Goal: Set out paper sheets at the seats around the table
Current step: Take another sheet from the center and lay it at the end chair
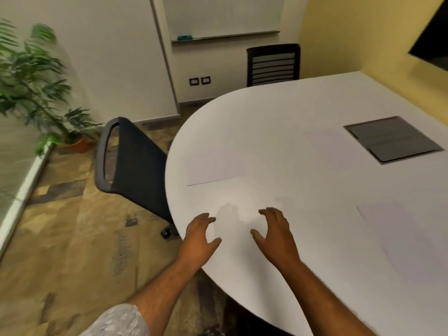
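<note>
Beside table (303,112), chair (140,163), perhaps angled.

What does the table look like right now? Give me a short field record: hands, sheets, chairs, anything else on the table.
left hand: open, fingers spread, over the table edge, holding nothing
right hand: open, fingers spread, over the table, holding nothing
table: white, rounded end
sheets visible: three faint ones: left sheet, far sheet, right sheet
near chair: dark, angled, at the table's left edge, by the left sheet
far chair: dark, at the far end
grey panel: set in the tabletop
image: blurred; sheet edges hard to trace
</note>
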Demonstrator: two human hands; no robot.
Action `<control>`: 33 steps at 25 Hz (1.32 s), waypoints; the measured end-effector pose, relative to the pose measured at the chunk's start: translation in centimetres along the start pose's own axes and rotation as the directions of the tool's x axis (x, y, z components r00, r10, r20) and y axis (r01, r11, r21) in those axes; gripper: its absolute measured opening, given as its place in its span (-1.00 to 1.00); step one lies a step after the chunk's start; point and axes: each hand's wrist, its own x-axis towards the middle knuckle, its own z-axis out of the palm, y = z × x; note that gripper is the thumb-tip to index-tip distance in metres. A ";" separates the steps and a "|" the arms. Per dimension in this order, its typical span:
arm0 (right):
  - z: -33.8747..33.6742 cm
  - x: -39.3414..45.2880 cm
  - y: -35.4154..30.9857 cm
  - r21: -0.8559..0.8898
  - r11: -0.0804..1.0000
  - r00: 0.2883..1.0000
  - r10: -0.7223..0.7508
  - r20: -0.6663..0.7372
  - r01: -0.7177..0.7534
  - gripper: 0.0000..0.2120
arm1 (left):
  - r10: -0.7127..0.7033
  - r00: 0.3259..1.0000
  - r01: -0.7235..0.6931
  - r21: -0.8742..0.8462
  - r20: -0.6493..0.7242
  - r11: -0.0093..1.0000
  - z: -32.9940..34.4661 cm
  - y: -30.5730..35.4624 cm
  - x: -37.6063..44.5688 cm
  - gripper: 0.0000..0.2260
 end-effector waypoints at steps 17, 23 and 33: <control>7.8 9.6 -20.6 0.121 0.965 0.967 -0.241 0.079 0.231 -0.39 | -0.066 0.963 0.009 -0.211 -0.261 0.977 -16.6 -6.6 4.3 -0.45; 13.2 10.6 -29.0 0.227 0.970 0.996 -0.090 -0.006 0.089 -0.35 | 0.234 0.972 -0.232 -0.087 0.011 0.969 -26.9 -10.8 10.1 -0.40; 17.8 15.0 -36.7 0.194 0.979 0.996 0.068 -0.051 -0.057 -0.36 | 0.384 0.910 -0.392 0.027 0.159 0.919 -35.1 -14.7 23.0 -0.41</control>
